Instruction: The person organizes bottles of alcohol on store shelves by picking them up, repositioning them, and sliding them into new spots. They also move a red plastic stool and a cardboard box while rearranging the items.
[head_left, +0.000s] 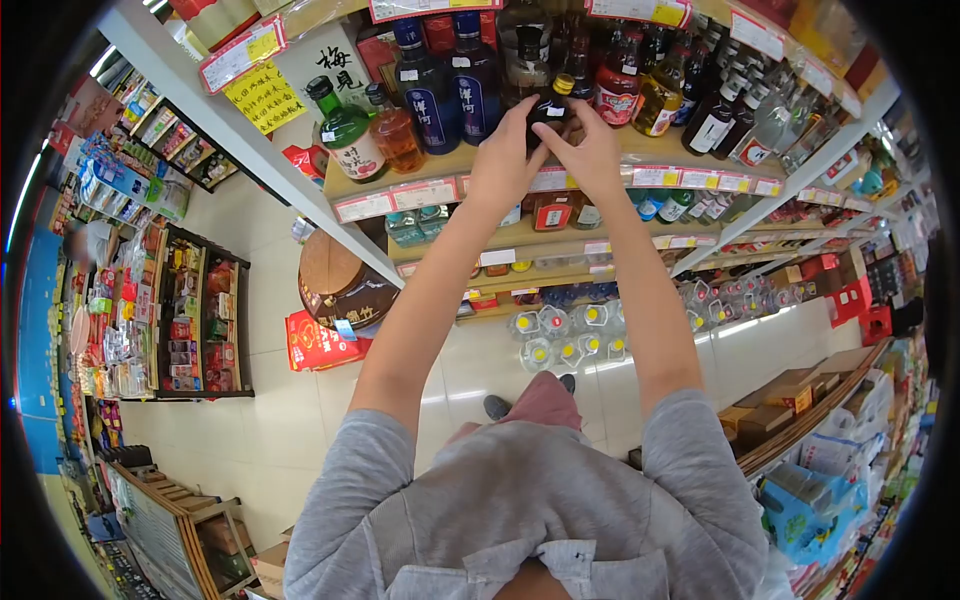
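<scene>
Both of my hands reach up to the shelf and close round a dark bottle [547,116] with a yellow cap. My left hand [506,160] grips its left side, and my right hand [588,155] holds its right side, the thumbs nearly meeting in front. Left of my hands stand two dark blue bottles [430,105], an amber bottle [396,135] and a green bottle [348,140]. To the right are a red bottle [617,85] and a yellow bottle [660,95]. The base of the dark bottle is hidden by my hands.
Price tags line the shelf edge [425,193]. Lower shelves hold more bottles, and large clear jugs [570,340] stand on the floor. A round brown container [345,285] and a red bag [318,342] are at the left. Cardboard boxes [785,400] lie at the right.
</scene>
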